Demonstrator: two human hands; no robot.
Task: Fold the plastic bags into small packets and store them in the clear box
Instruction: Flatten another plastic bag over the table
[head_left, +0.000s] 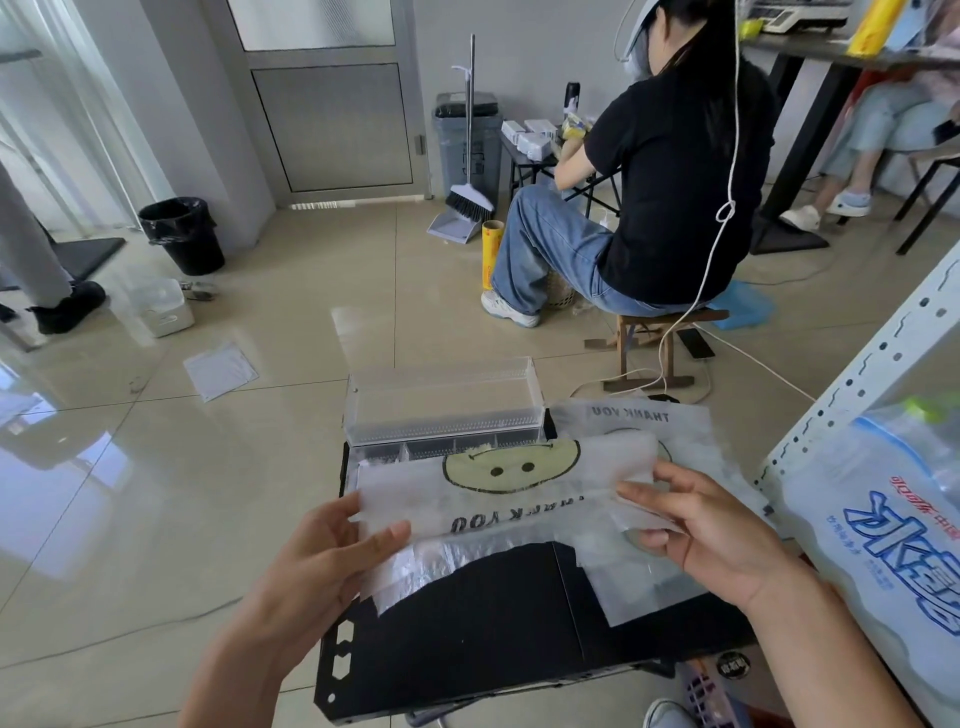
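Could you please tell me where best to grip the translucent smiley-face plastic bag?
Pinch the translucent smiley-face plastic bag at its two short ends, from left and right, as the left hand and right hand do. It is stretched as a long band above the black table, ends free, far edge by the clear plastic box.

Black table: flat top, notched left edge. Clear box at far edge, lid open. Smiley bag spread across middle. Second bag at far right, just beside box, lying flat.
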